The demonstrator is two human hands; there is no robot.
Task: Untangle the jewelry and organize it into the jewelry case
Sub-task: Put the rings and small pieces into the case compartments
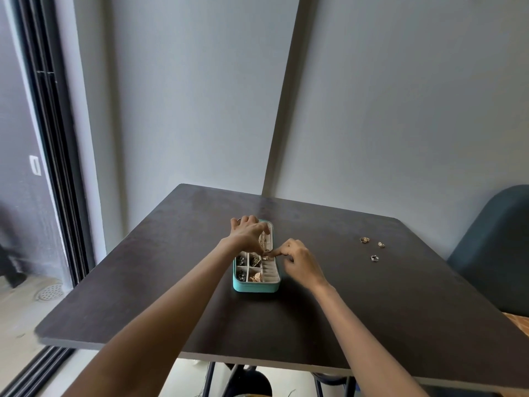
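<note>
A teal jewelry case [255, 287] lies open on the dark table, with small compartments holding dark and gold pieces and a cream ring-roll section on its right. My left hand [249, 236] hovers over the case's far half, fingers curled down toward a small gold ring [266, 257] at the top of the ring rolls. My right hand [296, 257] comes in from the right and pinches that same ring between thumb and forefinger. Three loose rings lie on the table to the right: two gold [364, 239] [381, 244] and one silver [374, 258].
The dark table [171, 296] ends in a near edge at the bottom and a left edge by a sliding door frame [54, 156]. A blue chair back [498, 253] stands at the right. Grey walls close the far side.
</note>
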